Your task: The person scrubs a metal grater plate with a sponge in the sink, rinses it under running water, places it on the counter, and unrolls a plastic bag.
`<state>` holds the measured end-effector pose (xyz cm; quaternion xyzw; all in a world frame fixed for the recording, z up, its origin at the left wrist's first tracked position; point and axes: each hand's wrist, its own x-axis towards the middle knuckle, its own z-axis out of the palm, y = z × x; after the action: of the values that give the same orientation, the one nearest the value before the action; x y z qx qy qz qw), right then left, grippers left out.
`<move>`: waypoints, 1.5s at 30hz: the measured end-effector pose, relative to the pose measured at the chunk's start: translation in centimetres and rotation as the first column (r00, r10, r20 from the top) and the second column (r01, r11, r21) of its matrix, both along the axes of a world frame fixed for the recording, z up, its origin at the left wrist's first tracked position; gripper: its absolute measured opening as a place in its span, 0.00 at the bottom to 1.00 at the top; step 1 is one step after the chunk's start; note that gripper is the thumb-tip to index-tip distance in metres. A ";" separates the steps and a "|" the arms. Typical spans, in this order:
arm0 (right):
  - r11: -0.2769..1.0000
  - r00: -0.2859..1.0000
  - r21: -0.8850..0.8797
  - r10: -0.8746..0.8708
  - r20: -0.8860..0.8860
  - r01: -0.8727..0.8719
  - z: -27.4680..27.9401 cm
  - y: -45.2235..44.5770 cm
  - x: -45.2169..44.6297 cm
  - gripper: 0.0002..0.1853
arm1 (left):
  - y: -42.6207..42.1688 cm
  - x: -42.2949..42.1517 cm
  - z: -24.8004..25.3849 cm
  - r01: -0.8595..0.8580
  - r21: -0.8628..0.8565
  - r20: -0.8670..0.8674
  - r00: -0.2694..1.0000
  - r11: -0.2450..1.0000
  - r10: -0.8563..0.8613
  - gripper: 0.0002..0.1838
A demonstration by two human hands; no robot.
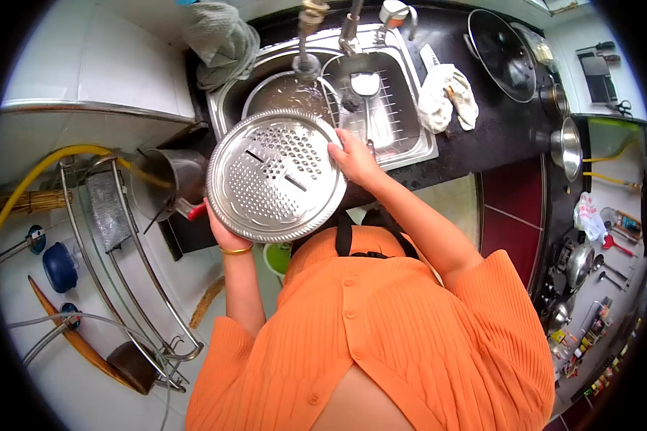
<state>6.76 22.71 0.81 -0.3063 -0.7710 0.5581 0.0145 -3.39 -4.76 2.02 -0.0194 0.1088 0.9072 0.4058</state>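
Observation:
Between my two hands is a round metal grater plate (266, 192) with a ridged rim, rows of small holes and two slots. My left hand (226, 233) grips its lower left rim, most of the fingers hidden beneath. On the upper right rim, my right hand (354, 156) has its thumb on top. The plate is held in front of the double sink (402, 159), overlapping the left bowl's near side. Behind it, a round metal basin (260, 92) sits in that bowl below the faucet (307, 66). In the right bowl lie a ladle (365, 85) and a wire rack (399, 136).
A grey towel (226, 50) hangs at the back left. Close to my left hand stands a metal pot (183, 176) near a red handle (196, 211). White cloths (436, 100) and a glass lid (507, 54) lie on the dark counter at right. A metal bowl (569, 149) stands farther along.

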 end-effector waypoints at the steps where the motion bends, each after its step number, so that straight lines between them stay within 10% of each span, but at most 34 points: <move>1: 0.999 1.000 0.039 0.001 -0.005 -0.001 1.0 1.0 1.1 0.23 | 1.4 1.2 1.4 -0.079 -0.285 0.051 0.994 0.955 0.098 0.32; 2: 1.000 0.999 -0.008 -0.022 -0.050 0.021 2.3 2.0 2.4 0.22 | 2.6 2.3 2.0 -0.132 -0.549 0.069 0.977 0.825 0.203 0.32; 6: 0.990 0.972 0.062 -0.114 -0.204 0.129 3.6 6.9 9.0 0.22 | 7.9 6.2 2.0 0.064 -0.281 0.091 0.995 0.958 -0.040 0.32; 15: 0.891 0.836 -0.029 -0.435 -0.335 0.452 7.5 21.1 29.1 0.22 | 26.4 18.7 4.8 0.135 -0.673 -0.240 0.890 0.727 -0.388 0.15; 24: 0.726 0.697 0.059 -0.630 -0.343 0.685 14.8 28.1 46.0 0.22 | 41.3 30.1 7.7 0.391 -0.648 -0.244 0.706 0.654 -0.665 0.23; 45: 0.516 0.534 0.141 -0.805 -0.258 0.845 20.1 36.9 52.8 0.26 | 61.6 35.6 7.0 0.613 -0.555 -0.230 0.536 0.562 -0.812 0.19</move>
<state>59.52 59.60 20.93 -0.5858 -0.5916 0.4047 0.3783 32.20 56.86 9.00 0.1599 0.3872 0.5842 0.6952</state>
